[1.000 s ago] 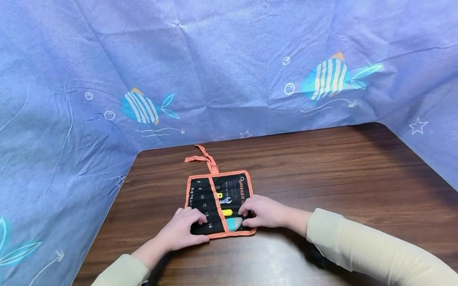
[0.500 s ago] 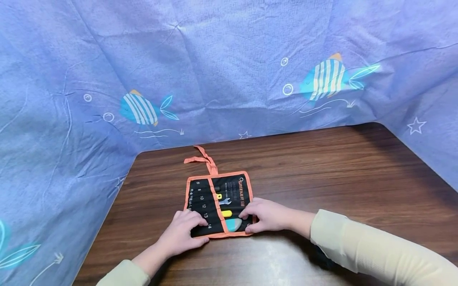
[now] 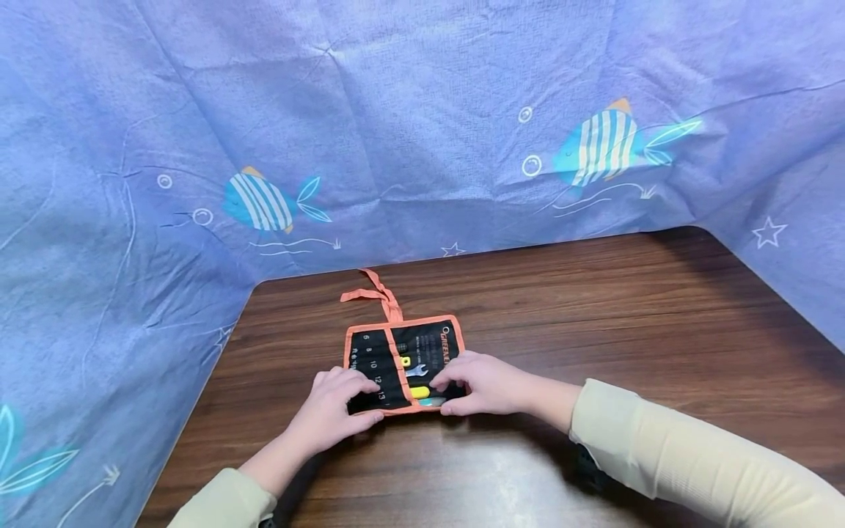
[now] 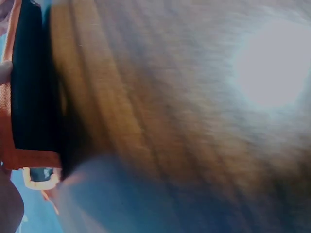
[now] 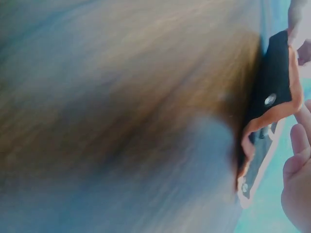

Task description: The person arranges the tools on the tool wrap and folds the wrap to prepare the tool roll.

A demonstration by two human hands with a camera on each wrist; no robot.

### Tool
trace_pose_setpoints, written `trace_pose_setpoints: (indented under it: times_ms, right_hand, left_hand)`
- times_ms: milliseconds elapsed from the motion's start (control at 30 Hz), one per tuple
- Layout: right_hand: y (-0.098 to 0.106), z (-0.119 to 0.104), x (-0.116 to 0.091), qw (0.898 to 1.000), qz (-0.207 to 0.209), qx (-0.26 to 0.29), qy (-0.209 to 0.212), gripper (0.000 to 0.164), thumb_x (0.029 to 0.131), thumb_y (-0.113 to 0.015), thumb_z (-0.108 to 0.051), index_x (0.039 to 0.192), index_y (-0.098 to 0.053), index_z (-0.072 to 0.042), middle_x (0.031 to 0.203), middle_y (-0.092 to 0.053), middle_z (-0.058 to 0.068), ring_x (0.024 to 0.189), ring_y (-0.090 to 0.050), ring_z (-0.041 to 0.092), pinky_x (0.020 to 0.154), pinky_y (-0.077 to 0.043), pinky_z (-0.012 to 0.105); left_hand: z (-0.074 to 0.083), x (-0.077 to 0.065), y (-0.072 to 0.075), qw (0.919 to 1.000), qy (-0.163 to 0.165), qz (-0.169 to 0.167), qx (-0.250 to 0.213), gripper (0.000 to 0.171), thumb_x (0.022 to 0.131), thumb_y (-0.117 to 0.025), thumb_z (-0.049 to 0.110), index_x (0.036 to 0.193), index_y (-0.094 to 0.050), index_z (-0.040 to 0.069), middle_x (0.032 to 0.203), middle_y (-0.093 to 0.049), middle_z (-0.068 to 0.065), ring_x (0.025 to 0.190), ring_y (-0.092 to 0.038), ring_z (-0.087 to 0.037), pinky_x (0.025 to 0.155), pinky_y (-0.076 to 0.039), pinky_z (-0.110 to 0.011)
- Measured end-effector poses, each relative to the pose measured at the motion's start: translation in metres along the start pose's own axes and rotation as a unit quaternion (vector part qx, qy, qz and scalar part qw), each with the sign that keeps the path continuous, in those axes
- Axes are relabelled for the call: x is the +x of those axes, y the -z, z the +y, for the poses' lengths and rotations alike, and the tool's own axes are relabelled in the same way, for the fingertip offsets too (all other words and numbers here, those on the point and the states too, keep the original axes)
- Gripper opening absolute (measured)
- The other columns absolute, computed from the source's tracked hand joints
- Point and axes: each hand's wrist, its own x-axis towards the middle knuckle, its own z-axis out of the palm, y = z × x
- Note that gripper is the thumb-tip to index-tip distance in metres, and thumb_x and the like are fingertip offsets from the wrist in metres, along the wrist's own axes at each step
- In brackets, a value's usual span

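Observation:
A black tool roll with orange trim lies on the table, its near edge raised. Printed sizes run down its left half. From its pockets show a small open-end wrench, a yellow handle and a sliver of a teal-and-grey handle. My left hand grips the near left corner, thumb at the edge and fingers over the cloth. My right hand pinches the near right corner likewise, hiding part of the lettering. In the left wrist view, the roll's black underside stands up off the wood.
Orange tie straps stretch from the roll's far edge toward the back of the brown wooden table. A blue curtain with fish prints hangs behind and along both sides.
Both hands have lifted the roll's near edge and brought it away from me. The teal-and-grey handle, fully visible before, is now mostly hidden.

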Motion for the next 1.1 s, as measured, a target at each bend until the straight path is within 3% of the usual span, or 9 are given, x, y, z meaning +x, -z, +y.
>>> trace_pose_setpoints:
  times_ms: [200,300,800,1100]
  right_hand:
    - [0.004,-0.007,0.003,0.999,0.025,0.000,0.025,0.035,0.086,-0.066,-0.036,0.114,-0.066,-0.015,0.107,-0.063,-0.008,0.092,-0.052,0.006,0.080,-0.044,0.024]
    - [0.004,-0.008,0.003,0.999,0.031,-0.001,0.042,0.035,0.086,-0.066,-0.036,0.115,-0.066,-0.016,0.106,-0.063,-0.008,0.090,-0.051,0.006,0.078,-0.043,0.023]
    - [0.001,0.000,0.011,0.988,0.050,-0.095,0.108,0.033,0.084,-0.067,-0.034,0.111,-0.069,-0.014,0.104,-0.066,-0.009,0.093,-0.052,0.010,0.082,-0.039,0.027]
    - [0.003,0.006,0.015,0.993,0.026,-0.093,0.064,0.034,0.086,-0.065,-0.034,0.114,-0.068,-0.015,0.107,-0.066,-0.006,0.096,-0.053,0.012,0.084,-0.040,0.029]
  left_hand:
    - [-0.003,0.011,0.003,0.9960,0.075,-0.029,-0.038,0.035,0.076,-0.075,0.041,0.103,-0.069,0.021,0.098,-0.061,0.012,0.094,-0.048,-0.012,0.080,-0.030,-0.040]
    - [-0.005,0.015,0.004,0.9937,0.094,-0.040,-0.045,0.037,0.076,-0.075,0.042,0.105,-0.069,0.020,0.099,-0.061,0.011,0.096,-0.048,-0.013,0.082,-0.030,-0.040]
    - [-0.010,0.027,0.008,0.9969,0.059,-0.033,-0.038,0.033,0.078,-0.075,0.037,0.105,-0.069,0.019,0.101,-0.063,0.010,0.100,-0.049,-0.017,0.082,-0.029,-0.043]
    - [-0.010,0.021,0.008,0.9971,0.050,0.014,-0.055,0.028,0.077,-0.077,0.026,0.104,-0.071,0.019,0.103,-0.065,0.010,0.102,-0.047,-0.015,0.084,-0.024,-0.045]
